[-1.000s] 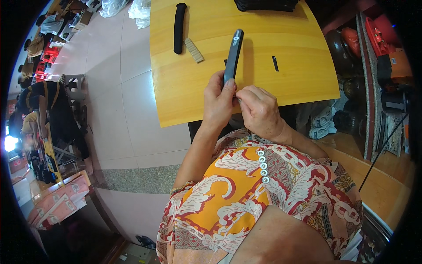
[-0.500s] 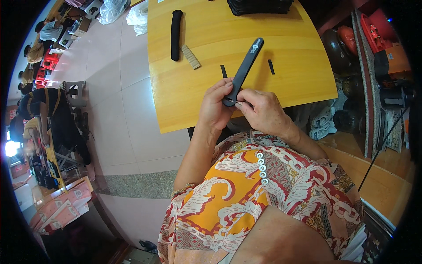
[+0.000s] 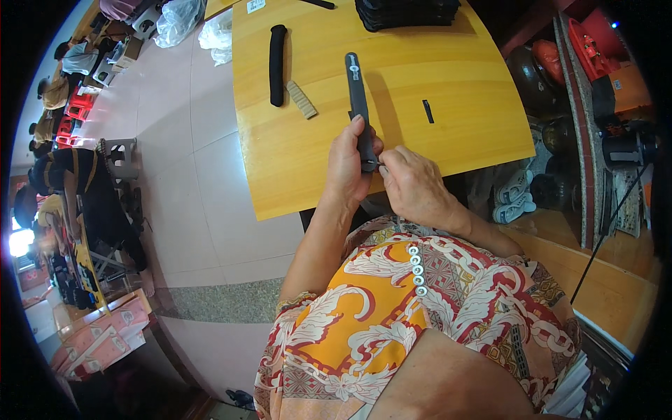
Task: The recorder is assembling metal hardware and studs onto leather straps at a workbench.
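My left hand [image 3: 344, 157] is closed around a flat black strap-like piece [image 3: 358, 91], its long end pointing away from me with a small white mark near the tip. At the piece's near end, the fingers of my right hand [image 3: 416, 183] are pinched together. Whatever lies between those fingertips is too small to make out. Beyond my hands, a small black strip [image 3: 428, 110] rests on the yellow table [image 3: 476, 84]. To the left lie a long black padded tube [image 3: 278, 66] and a beige ribbed strip [image 3: 302, 100].
A stack of black pieces [image 3: 406, 14] sits at the table's far side. Clear plastic bags [image 3: 217, 36] stand on the floor beyond its left edge. Shelves with a red tray [image 3: 591, 49] and pale shoes [image 3: 514, 197] are on the right. Another person [image 3: 94, 196] bends over at the left.
The black strap-like piece has swung from leaning right to nearly straight away from me. My left hand has turned with it, and its thumb now lies along the piece.
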The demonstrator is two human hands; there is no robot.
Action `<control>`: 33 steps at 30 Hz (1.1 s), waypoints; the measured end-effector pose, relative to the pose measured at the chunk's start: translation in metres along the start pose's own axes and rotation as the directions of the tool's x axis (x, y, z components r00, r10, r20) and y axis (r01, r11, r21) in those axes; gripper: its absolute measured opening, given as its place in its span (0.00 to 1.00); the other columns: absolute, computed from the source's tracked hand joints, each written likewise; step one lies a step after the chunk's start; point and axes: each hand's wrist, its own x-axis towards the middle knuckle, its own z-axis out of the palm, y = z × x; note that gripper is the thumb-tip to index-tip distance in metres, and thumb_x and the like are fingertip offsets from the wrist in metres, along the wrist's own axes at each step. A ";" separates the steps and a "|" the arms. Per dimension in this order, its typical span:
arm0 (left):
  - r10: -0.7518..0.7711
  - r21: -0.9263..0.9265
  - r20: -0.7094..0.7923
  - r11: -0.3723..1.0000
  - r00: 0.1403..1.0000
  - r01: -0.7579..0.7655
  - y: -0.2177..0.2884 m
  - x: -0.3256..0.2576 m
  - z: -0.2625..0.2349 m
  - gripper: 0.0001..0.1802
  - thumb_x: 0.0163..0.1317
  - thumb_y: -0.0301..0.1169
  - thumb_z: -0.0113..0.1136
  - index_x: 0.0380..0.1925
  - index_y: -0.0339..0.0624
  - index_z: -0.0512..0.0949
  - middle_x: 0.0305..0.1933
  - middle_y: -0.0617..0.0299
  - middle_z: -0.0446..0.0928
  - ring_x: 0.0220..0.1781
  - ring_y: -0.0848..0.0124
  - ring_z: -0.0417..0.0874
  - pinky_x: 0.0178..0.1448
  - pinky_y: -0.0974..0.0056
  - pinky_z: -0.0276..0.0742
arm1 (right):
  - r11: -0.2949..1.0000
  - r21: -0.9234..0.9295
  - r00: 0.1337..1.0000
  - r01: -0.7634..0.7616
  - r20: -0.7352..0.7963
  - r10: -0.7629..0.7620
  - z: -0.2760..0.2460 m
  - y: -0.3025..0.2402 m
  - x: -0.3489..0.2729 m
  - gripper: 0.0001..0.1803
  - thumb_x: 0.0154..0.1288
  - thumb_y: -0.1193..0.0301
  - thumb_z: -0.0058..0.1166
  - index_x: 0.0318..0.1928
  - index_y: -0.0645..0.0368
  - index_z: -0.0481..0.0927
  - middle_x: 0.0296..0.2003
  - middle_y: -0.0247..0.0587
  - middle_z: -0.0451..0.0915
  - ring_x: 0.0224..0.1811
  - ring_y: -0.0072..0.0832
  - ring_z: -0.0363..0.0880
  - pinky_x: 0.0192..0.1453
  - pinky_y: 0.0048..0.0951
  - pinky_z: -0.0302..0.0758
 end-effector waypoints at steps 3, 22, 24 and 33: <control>0.040 0.000 0.008 0.999 0.999 -0.040 -0.001 -0.002 0.004 0.13 0.63 0.39 0.48 0.26 0.42 0.67 0.20 0.64 0.66 0.21 0.72 0.65 0.26 0.67 0.61 | 1.000 0.009 0.999 0.014 -0.044 -0.014 0.005 -0.002 -0.004 0.03 0.54 0.79 0.49 0.30 0.65 0.70 0.25 0.50 0.70 0.29 0.48 0.72 0.31 0.43 0.67; 0.168 -0.015 -0.047 0.986 0.985 -0.169 -0.009 -0.010 0.024 0.18 0.65 0.45 0.44 0.23 0.43 0.64 0.17 0.63 0.62 0.15 0.73 0.60 0.19 0.68 0.58 | 0.928 -0.150 0.928 0.341 -0.104 -0.357 -0.004 -0.009 -0.005 0.07 0.47 0.78 0.50 0.22 0.59 0.65 0.18 0.44 0.67 0.18 0.39 0.71 0.20 0.38 0.67; 0.166 -0.053 0.031 0.985 0.986 -0.164 -0.006 -0.010 0.021 0.19 0.65 0.45 0.44 0.25 0.42 0.65 0.18 0.63 0.63 0.16 0.72 0.61 0.21 0.67 0.59 | 0.931 -0.099 0.927 0.351 -0.104 -0.360 -0.005 -0.012 -0.005 0.07 0.48 0.79 0.49 0.22 0.59 0.65 0.17 0.44 0.66 0.18 0.40 0.70 0.20 0.38 0.67; -0.105 -0.373 0.358 0.895 0.928 0.245 0.009 -0.004 0.006 0.22 0.67 0.49 0.39 0.34 0.40 0.68 0.23 0.61 0.64 0.24 0.69 0.62 0.27 0.67 0.59 | 0.966 0.000 0.917 0.257 -0.314 -0.245 -0.016 -0.002 0.003 0.05 0.49 0.81 0.51 0.26 0.62 0.68 0.19 0.44 0.67 0.22 0.42 0.71 0.23 0.39 0.67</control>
